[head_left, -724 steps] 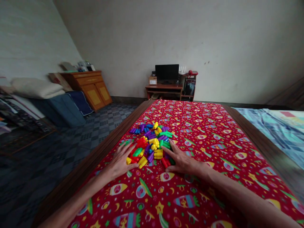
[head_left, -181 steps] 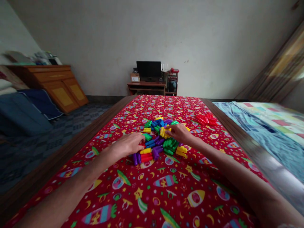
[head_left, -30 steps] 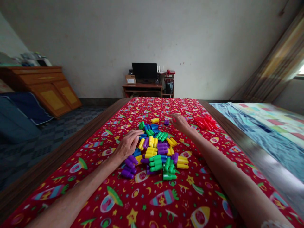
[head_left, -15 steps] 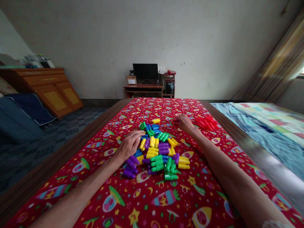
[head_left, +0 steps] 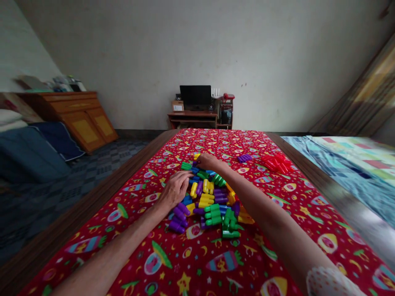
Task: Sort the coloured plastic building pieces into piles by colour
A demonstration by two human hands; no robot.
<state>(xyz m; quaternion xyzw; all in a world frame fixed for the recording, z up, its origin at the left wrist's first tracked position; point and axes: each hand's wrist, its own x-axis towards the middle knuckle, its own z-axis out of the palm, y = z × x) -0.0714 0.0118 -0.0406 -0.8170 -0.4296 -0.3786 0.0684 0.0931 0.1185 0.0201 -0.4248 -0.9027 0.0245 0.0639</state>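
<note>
A heap of plastic toy blocks in green, blue, yellow and purple, each shaped like joined rounded tubes, lies mid-table; among them are a yellow block (head_left: 207, 200) and a green block (head_left: 212, 214). At the heap's left edge rests my left hand (head_left: 176, 189), fingers stretched forward against the blocks and holding nothing visible. My right hand (head_left: 208, 161) reaches over the far end of the heap, fingers bent down and closed beside a yellow block (head_left: 196, 156). Something dark shows at its fingertips, too hidden to name. Further right, a purple block (head_left: 245, 158) lies apart.
A pile of red blocks (head_left: 277, 163) sits near the right edge of the red patterned tablecloth (head_left: 197, 267). Beyond the table stands a desk with a monitor (head_left: 195, 97). A wooden cabinet (head_left: 83, 119) is at left, a bed (head_left: 348, 164) at right.
My right hand has moved left from beside the red pile to the heap's far end. A purple block now lies uncovered where it was. My left hand stays by the heap; the view has shifted slightly.
</note>
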